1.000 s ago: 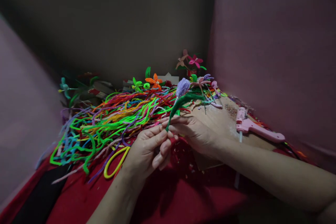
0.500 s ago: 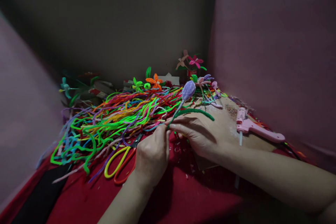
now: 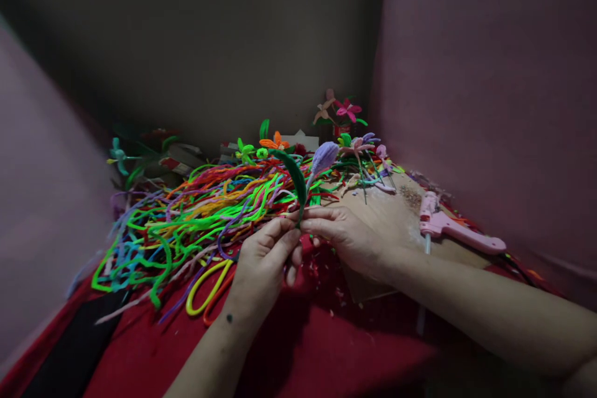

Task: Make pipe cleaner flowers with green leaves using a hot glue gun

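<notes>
Between my two hands stands a pipe-cleaner flower with a pale purple bud that leans up and to the right. A dark green pipe-cleaner leaf rises beside its stem and curves to the left. My left hand pinches the lower stem between thumb and fingers. From the right side, my right hand grips the same stem just above, its fingertips pressed together there. Fingers hide the stem's lower end. Scissors with yellow and orange handles lie left of my left hand, partly covered.
A heap of colourful pipe cleaners spreads at the left. On a brown board at the right rests a pink glue gun. Finished flowers stand at the back. Small scraps dot the red cloth.
The green leaf has swung from pointing right to standing upright left of the bud. The bud has shifted slightly left, and my left hand has turned, showing its thumb and wrist.
</notes>
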`<state>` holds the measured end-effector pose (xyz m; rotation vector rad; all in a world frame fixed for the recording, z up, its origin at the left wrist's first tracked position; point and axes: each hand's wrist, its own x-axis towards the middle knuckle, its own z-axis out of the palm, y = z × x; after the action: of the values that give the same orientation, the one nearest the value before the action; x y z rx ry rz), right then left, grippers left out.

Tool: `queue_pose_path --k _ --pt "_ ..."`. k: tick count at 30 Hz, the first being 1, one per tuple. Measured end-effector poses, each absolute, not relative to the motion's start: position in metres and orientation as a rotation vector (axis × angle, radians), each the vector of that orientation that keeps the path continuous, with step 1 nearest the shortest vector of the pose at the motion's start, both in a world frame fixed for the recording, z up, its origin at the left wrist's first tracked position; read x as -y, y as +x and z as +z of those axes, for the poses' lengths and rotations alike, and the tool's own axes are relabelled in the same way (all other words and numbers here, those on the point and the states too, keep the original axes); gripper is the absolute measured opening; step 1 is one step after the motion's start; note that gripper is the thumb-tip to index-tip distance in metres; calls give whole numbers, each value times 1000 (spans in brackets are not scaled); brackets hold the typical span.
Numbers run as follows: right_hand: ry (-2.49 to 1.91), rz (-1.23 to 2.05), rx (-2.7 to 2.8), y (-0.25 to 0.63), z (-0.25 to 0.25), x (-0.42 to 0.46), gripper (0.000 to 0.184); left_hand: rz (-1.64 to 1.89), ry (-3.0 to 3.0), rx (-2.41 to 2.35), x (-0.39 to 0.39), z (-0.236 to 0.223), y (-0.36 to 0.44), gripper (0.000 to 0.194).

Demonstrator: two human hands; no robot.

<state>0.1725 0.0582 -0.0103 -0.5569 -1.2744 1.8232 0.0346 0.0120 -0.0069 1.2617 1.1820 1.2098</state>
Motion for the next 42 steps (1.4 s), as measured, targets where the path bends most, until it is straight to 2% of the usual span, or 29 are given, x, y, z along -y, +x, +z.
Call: queue_pose_path --k 5,8,12,16,21,30,36,39,42 --pt "-476 1936 1234 174 -15 -61 25 1126 948 -858 -15 -5 31 17" --pt "-465 1894 1223 172 -20 -62 23 1118 925 -810 -17 -7 30 15" --pt "-445 1835 1191 168 -25 -62 23 1202 1172 -1060 -16 -9 34 20" --pt "-516 1760 1144 166 -26 -60 18 1357 1737 -1492 -12 -16 35 9" --pt "-546 1713 1242 166 -23 -58 19 1341 2077 -1605 -11 -25 30 12" --pt "-427 1835 1330 170 -19 -55 28 1305 1390 -1305 -11 -8 38 11" --pt "-362 1940 1181 165 -29 -56 19 1292 1235 -1105 -13 -10 37 9" --pt "-423 1858 1170 165 -27 -56 10 1260 1127 -994 -13 -9 36 13" --pt "-458 1791 1209 167 -23 -56 11 1203 993 -901 -14 -9 34 16"
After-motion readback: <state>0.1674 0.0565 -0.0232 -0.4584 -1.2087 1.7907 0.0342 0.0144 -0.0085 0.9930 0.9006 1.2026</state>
